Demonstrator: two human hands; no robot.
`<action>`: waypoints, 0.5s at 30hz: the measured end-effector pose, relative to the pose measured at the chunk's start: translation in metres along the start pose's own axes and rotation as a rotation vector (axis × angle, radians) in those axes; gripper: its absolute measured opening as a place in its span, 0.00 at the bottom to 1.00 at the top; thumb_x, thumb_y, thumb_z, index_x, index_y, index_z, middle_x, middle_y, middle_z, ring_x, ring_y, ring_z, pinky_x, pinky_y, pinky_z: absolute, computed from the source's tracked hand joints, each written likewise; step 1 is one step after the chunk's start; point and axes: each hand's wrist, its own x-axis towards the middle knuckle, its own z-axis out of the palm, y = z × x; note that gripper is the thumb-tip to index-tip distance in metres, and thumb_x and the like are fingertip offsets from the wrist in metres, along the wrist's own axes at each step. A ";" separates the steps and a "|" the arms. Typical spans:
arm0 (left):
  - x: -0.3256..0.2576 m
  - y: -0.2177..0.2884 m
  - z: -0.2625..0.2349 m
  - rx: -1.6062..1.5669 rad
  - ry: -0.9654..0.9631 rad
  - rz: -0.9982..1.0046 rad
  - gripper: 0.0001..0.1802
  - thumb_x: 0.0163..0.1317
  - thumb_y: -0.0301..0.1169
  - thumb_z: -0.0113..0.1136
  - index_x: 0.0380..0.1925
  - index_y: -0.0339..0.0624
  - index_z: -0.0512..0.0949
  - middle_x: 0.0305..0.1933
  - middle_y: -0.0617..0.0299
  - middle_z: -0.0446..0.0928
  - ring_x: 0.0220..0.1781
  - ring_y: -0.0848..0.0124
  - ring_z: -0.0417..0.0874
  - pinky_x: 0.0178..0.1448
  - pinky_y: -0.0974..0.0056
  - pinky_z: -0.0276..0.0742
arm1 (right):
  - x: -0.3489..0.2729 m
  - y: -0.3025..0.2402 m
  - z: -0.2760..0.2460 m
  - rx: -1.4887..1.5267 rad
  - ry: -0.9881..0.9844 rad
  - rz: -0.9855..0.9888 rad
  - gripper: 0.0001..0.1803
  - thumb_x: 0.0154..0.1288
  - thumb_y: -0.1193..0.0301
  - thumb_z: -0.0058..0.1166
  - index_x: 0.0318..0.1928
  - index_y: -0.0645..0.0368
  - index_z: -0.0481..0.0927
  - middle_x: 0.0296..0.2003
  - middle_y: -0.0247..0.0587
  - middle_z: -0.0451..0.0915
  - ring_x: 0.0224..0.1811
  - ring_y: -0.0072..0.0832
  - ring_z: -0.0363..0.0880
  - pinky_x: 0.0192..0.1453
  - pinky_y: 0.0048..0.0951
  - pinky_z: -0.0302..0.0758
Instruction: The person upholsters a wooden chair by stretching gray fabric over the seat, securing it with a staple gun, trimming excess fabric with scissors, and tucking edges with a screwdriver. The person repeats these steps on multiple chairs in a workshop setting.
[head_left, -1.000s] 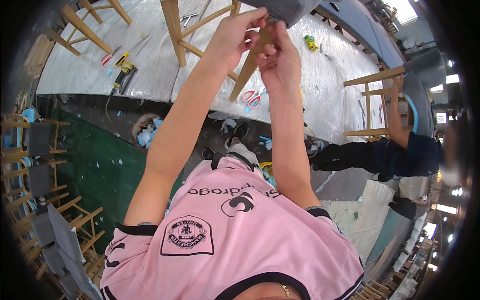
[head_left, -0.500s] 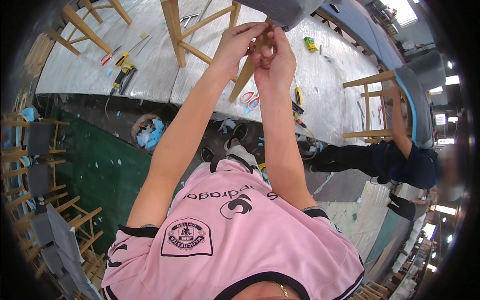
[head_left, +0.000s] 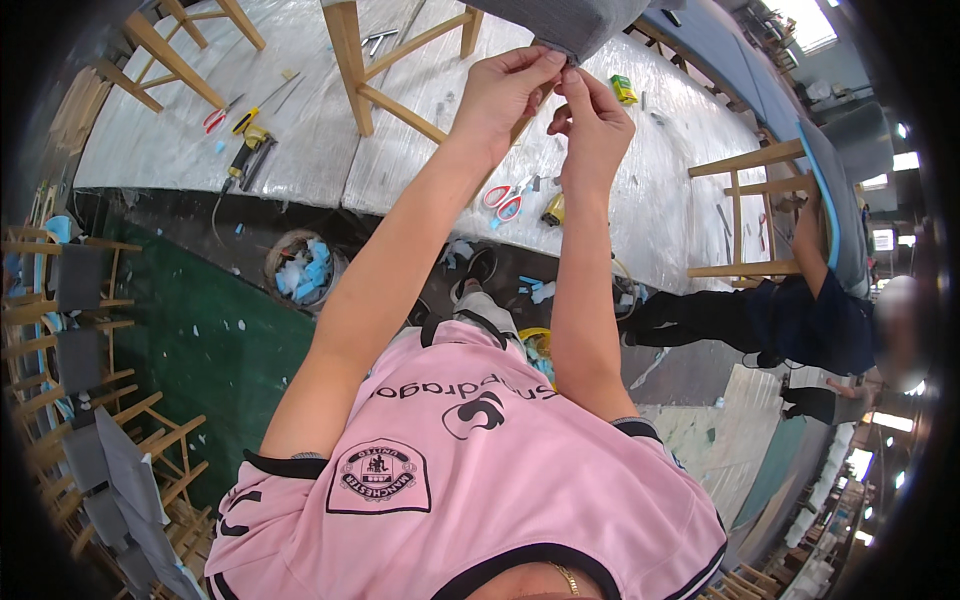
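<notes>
A wooden stool or chair [head_left: 350, 75] stands on the plastic-covered table in front of me, with a grey upholstered seat [head_left: 575, 22] at the top of the view. My left hand [head_left: 505, 98] is closed, thumb and index finger pinching the lower edge of the grey fabric at the seat's corner. Right beside it, my right hand [head_left: 597, 125] pinches the same corner with thumb and forefinger, its other fingers loosely curled. A wooden leg below the corner is partly hidden behind my hands. Red-handled scissors [head_left: 509, 204] lie on the table beneath them.
A yellow-and-black power tool [head_left: 246, 150] and a yellow-handled screwdriver [head_left: 246, 119] lie at left on the table [head_left: 300, 120]. A small green-yellow box [head_left: 623, 88] sits at right. Below stands a scrap basket [head_left: 338, 268]. A co-worker [head_left: 810, 325] handles another chair [head_left: 745, 160] at right.
Both hands have shifted slightly right, against the fabric corner. My right hand has swung outward, opening a gap between the wrists. The co-worker's arm has moved a little lower.
</notes>
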 end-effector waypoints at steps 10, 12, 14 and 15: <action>-0.004 0.003 0.016 -0.030 0.058 0.038 0.08 0.64 0.32 0.71 0.33 0.38 0.86 0.27 0.70 0.80 0.22 0.84 0.66 0.28 0.72 0.61 | 0.001 0.000 -0.004 0.024 -0.067 0.048 0.14 0.71 0.68 0.66 0.46 0.68 0.88 0.31 0.39 0.86 0.21 0.16 0.75 0.23 0.22 0.74; -0.003 -0.002 0.019 -0.170 0.085 0.006 0.08 0.61 0.30 0.70 0.28 0.38 0.85 0.25 0.70 0.77 0.21 0.83 0.65 0.25 0.71 0.60 | 0.002 0.001 -0.006 0.041 -0.074 0.069 0.14 0.71 0.68 0.66 0.46 0.68 0.88 0.32 0.39 0.85 0.20 0.16 0.74 0.23 0.22 0.74; -0.006 -0.005 0.021 -0.167 0.130 -0.001 0.07 0.61 0.30 0.69 0.27 0.38 0.84 0.24 0.71 0.76 0.20 0.83 0.64 0.24 0.70 0.59 | 0.001 0.001 -0.008 0.044 -0.077 0.092 0.14 0.71 0.67 0.67 0.46 0.68 0.88 0.32 0.38 0.85 0.20 0.16 0.74 0.23 0.22 0.74; -0.008 -0.005 0.024 -0.164 0.149 -0.006 0.07 0.60 0.30 0.68 0.27 0.38 0.84 0.24 0.71 0.76 0.19 0.83 0.64 0.23 0.70 0.58 | 0.000 0.001 -0.010 0.040 -0.075 0.102 0.15 0.71 0.66 0.67 0.47 0.67 0.87 0.31 0.38 0.85 0.20 0.16 0.74 0.23 0.22 0.74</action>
